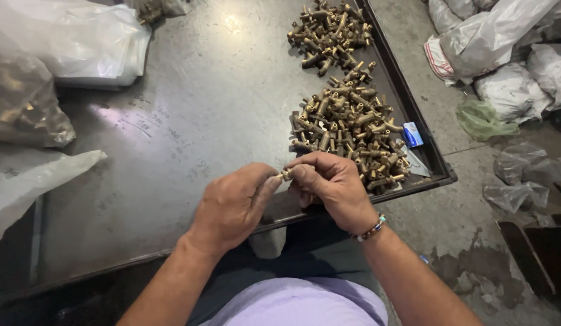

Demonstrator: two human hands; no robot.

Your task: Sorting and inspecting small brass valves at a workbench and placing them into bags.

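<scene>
We sit at the dark metal desk [190, 115], which carries everything else we name, so we place things by it. Along its left edge lie clear plastic bags [81, 36], one with brass parts inside. Toward its right side sit two heaps of brass fittings: the nearer pile [347, 130] and the farther pile [330, 33]. A small blue packet [412, 134] rests by the desk's right rim.

Over the desk's near edge, our left hand [232, 205] and right hand [332, 184] are both closed around one small brass fitting [286, 175], pinched between the fingertips. Held this far out, we judge it could slip and fall off the desk into our lap or onto the floor. The right wrist is also close enough to nudge the nearer pile over the rim.
</scene>
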